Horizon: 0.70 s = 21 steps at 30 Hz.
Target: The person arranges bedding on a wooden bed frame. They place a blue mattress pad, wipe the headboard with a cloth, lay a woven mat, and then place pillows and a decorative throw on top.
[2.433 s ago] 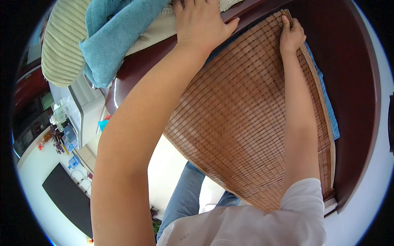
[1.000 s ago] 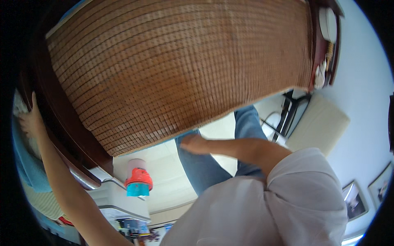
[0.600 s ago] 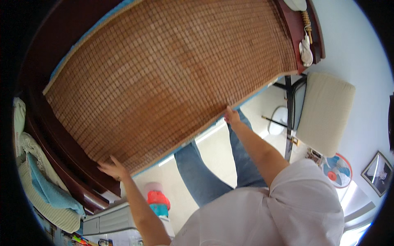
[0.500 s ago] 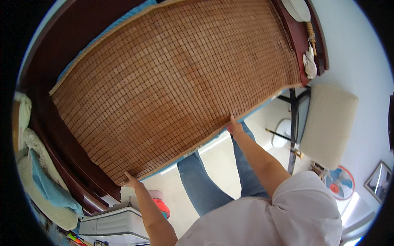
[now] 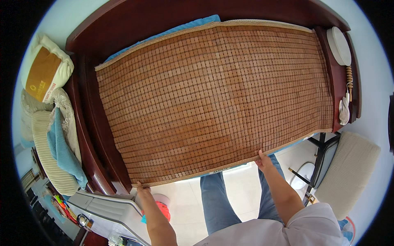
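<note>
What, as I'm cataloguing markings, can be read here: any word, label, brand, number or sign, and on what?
Pale label at the near edge of the brown mat: dark lettering, not copied here.
Cream-and-brown bundle, upper left: emblem and lettering on brown, red printing on cream, not copied.
Any other text is too small or blurred to read.

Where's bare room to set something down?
The brown tiled mat is bare between the dark-red wooden backrest and the left hand and right hand at its near edge. The red wooden right armrest is crowded: white oval object, beaded wooden stick, white bundle.
</note>
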### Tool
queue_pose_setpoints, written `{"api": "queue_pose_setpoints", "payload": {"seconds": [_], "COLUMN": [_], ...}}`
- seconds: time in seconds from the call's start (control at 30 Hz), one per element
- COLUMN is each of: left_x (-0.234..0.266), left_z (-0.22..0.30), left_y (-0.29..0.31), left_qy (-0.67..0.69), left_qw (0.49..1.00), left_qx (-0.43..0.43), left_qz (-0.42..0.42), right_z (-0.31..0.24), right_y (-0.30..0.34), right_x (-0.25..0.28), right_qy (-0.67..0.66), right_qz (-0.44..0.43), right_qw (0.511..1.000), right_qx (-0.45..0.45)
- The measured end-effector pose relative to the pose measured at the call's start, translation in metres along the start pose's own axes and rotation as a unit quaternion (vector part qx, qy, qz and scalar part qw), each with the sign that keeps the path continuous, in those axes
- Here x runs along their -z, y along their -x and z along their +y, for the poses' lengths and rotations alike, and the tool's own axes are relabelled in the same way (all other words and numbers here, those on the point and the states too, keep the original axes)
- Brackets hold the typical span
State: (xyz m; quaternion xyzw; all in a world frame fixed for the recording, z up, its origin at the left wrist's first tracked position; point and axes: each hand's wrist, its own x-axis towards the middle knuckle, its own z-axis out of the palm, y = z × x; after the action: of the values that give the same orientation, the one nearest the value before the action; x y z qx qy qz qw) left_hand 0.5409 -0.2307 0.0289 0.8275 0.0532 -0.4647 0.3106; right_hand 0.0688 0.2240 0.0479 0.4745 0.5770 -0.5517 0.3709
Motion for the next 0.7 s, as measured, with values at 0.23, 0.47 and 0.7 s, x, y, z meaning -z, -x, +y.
{"api": "queue_pose_setpoints", "payload": {"seconds": [0.23,0.47,0.7], "left_x": [0.030,-0.017,-0.181], "left_z": [-0.005,-0.004,-0.081], "left_y": [-0.056,-0.021,0.162], "left_qy": [0.009,-0.410,-0.497], "left_qw": [0.999,0.819,0.445], "left_qx": [-0.043,-0.310,-0.745], "left_qz": [0.004,0.254,0.004], "right_z": [0.014,-0.034,-0.180], "right_y": [-0.012,0.014,0.057], "right_x": [-0.031,-0.055,-0.271], "right_qy": [0.129,0.676,0.548], "right_qz": [0.082,-0.201,-0.046], "right_qw": [0.986,0.689,0.467], "right_qx": [0.074,0.169,0.693]}}
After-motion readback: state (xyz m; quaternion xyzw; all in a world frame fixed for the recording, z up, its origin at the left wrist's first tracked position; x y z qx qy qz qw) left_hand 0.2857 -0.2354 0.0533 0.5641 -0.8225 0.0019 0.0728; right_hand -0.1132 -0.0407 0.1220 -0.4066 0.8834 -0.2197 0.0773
